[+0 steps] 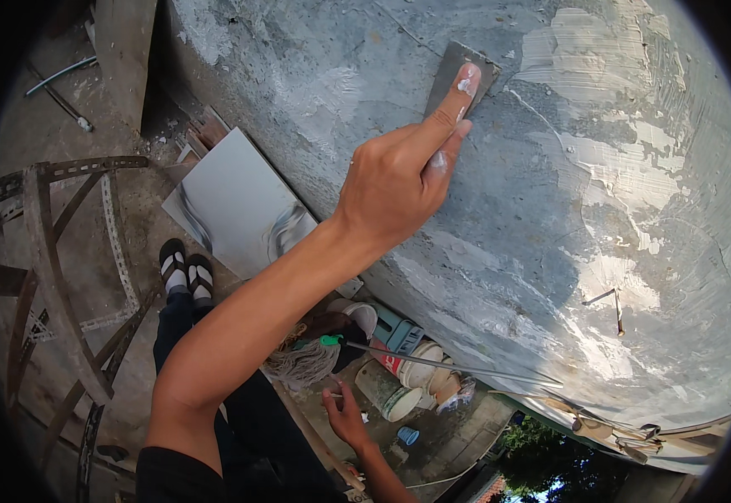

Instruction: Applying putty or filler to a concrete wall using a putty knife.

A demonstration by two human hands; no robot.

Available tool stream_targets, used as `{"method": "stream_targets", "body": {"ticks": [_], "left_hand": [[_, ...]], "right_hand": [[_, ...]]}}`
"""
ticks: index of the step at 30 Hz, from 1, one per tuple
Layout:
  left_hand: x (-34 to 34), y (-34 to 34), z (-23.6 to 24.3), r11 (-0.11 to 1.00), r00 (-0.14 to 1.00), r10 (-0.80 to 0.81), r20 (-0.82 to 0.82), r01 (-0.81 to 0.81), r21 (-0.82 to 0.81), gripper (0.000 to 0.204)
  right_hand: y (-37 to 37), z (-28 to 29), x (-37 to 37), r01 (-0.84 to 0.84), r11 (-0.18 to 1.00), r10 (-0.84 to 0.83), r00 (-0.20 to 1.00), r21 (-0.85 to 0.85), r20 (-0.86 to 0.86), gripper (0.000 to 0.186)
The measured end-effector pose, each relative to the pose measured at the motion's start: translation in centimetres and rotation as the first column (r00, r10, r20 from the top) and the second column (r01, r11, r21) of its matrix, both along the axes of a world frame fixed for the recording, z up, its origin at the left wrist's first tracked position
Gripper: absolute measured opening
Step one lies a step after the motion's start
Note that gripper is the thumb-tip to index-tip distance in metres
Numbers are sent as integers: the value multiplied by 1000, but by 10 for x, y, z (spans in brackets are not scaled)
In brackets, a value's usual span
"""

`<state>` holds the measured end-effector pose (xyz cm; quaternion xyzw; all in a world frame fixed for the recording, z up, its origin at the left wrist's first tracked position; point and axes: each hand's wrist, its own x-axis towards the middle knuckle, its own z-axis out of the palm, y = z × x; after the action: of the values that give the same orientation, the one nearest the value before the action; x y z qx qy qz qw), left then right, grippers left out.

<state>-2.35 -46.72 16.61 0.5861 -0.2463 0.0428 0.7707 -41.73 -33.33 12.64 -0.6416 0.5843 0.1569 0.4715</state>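
L hand (395,180) pinches scraper (447,75) at wall (500,222), blade under index, long axis approx in line w/ that finger; R hand (347,415) farther off, half-curled, can't tell if holding sth

The blue-grey wall (500,222) was streaked with off-white plaster (583,50), the scraper (444,80) coloured grey, the left hand (395,180) white-flecked.
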Motion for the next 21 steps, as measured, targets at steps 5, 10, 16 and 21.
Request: {"method": "stream_targets", "body": {"ticks": [5, 10, 16, 21], "left_hand": [[6, -6, 8, 996, 998, 66, 22, -65, -58, 50], [-11, 6, -5, 999, 1000, 13, 3, -13, 47, 46], [-12, 8, -9, 998, 1000, -16, -23, 17, 64, 55], [-7, 7, -2, 998, 998, 63, 26, -63, -11, 52]], "right_hand": [[2, 2, 2, 36, 999, -36, 999, 19, -23, 51], [4, 6, -2, 61, 998, -60, 998, 12, -17, 52], [-1, 8, 10, 38, 999, -37, 998, -13, 44, 51], [3, 4, -3, 27, 1000, -27, 999, -7, 38, 52]]}}
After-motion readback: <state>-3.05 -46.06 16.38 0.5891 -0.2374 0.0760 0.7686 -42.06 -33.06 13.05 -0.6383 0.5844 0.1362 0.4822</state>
